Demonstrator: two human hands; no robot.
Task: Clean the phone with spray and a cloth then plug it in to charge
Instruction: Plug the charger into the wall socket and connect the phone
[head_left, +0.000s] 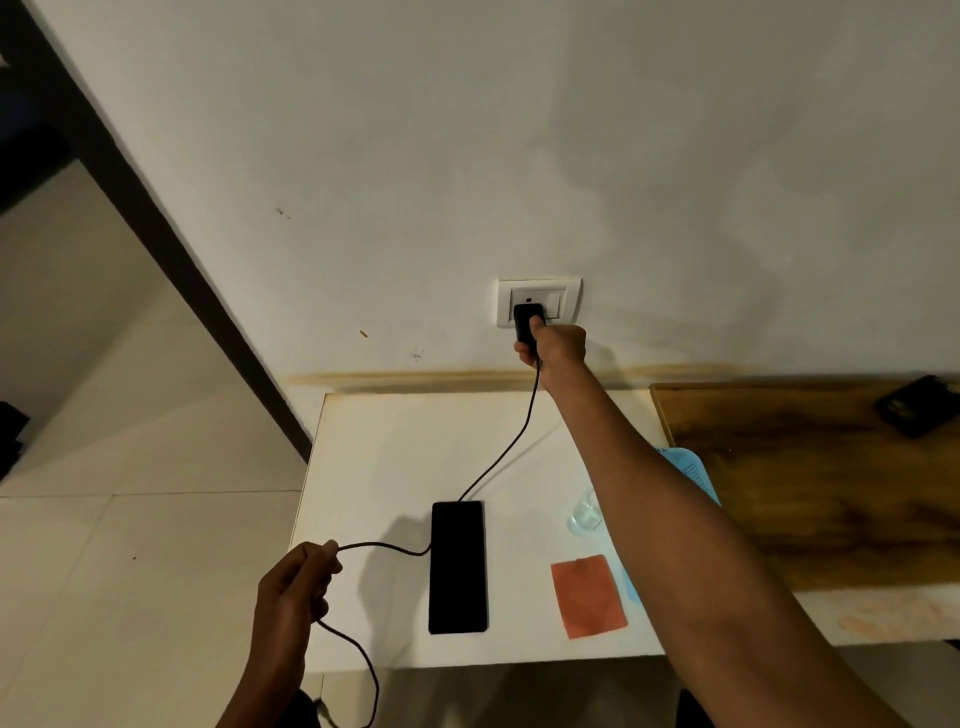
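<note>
A black phone (457, 567) lies flat on the white table (389, 457). My right hand (553, 345) reaches up to the wall and grips a black charger adapter (528, 319) that sits against the white wall socket (538, 301). A black cable (511, 441) runs from the adapter down to the phone's far end, passes behind the phone and comes out at its left side. My left hand (296, 587) pinches that stretch of cable off the table's left edge, and the cable hangs down below it. An orange cloth (588, 595) lies right of the phone.
A clear glass (584, 515) stands right of the phone, partly behind my right forearm. A light blue perforated basket (693, 475) shows behind that arm. A wooden surface (810, 483) adjoins the table on the right, with a black object (917, 405) on it.
</note>
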